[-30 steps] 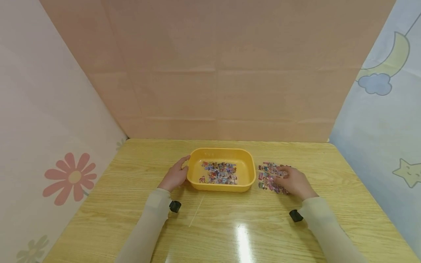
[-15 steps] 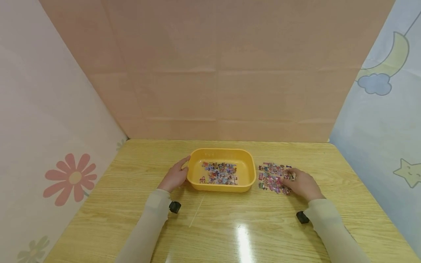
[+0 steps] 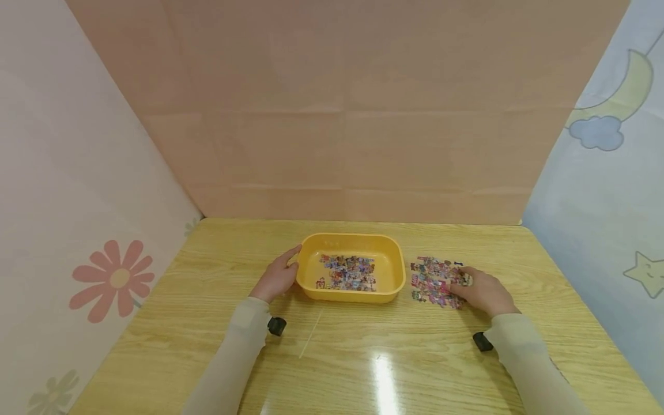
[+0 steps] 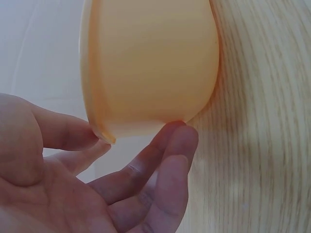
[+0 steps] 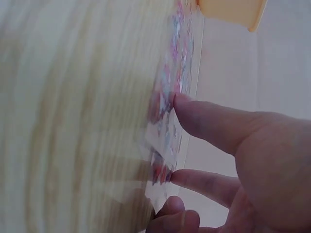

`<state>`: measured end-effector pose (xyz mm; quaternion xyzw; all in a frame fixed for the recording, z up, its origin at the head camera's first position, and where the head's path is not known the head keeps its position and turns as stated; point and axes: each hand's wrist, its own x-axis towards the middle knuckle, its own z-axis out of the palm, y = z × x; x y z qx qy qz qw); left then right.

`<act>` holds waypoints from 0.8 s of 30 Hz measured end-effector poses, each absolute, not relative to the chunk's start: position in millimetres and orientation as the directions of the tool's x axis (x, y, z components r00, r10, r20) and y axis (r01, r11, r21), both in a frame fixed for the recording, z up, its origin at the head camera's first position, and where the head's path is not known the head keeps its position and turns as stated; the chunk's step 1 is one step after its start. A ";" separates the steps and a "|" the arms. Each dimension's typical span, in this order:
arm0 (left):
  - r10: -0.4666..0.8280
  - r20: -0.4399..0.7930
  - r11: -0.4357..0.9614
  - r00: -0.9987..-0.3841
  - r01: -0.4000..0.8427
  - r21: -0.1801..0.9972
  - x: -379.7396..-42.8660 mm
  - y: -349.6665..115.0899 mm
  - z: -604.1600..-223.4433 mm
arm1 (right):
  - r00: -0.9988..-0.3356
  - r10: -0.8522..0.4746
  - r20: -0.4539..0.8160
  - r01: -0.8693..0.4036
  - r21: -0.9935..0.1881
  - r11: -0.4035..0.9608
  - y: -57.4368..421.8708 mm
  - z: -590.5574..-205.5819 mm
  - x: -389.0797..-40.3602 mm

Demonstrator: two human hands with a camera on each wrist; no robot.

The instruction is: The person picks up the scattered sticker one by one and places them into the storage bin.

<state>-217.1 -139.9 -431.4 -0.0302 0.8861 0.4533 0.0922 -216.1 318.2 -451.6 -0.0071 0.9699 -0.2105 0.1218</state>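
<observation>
My left hand (image 3: 276, 278) holds the left end of a yellow plastic basin (image 3: 353, 297). In the left wrist view its thumb and forefinger meet the rim, and other bent fingers touch the basin wall (image 4: 150, 63). Inside the basin lies a sheet of small colourful cartoon stickers (image 3: 349, 273). Right of the basin, flat on the table, are more such stickers on a clear sheet (image 3: 434, 282). My right hand (image 3: 482, 290) rests at that sheet's right edge. In the right wrist view its thumb and forefinger touch the sticker sheet (image 5: 177, 58), spread apart; the other fingers are partly cut off.
The wood-grain table (image 3: 332, 351) bears a glare streak near its front. A brown paper backdrop (image 3: 342, 144) rises behind it, with printed panels (image 3: 617, 184) at both sides. A small black device (image 3: 482, 341) sits at each wrist.
My right hand has slid rightward over the sticker sheet to its right edge, uncovering more of the stickers. My left hand and the basin stay in place.
</observation>
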 end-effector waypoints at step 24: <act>0.036 -0.184 0.582 -0.982 -0.129 0.803 -217.0 -139.4 -430.8 | -0.974 -0.104 -0.200 -0.020 -0.383 0.923 322.1 -454.9 -215.8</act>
